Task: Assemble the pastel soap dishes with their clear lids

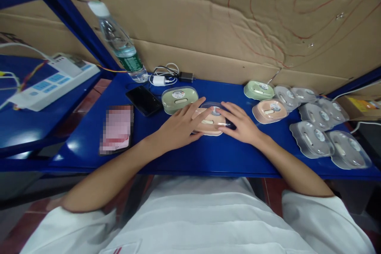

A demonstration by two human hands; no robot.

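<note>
A pink plastic box (212, 129) with a clear cover, a round sticker and a small pale strip lies on the blue table in front of me. My left hand (180, 127) holds its left side, fingers spread over the cover and thumb at the near edge. Around its right end is my right hand (242, 125), fingertips on the cover and thumb low at the side. Something dark shows beneath the right fingers; I cannot make out what. Just behind my left hand sits a green box (178, 101) of the same shape, also under a clear cover.
At right stand a green box (258, 90), a pink box (269, 112) and several grey boxes (312, 139). To the left lie a black phone (144, 100), a phone with a lit screen (117, 129), a water bottle (122, 45), chargers (159, 81) and a power strip (55, 87). Cardboard (190, 20) backs the table.
</note>
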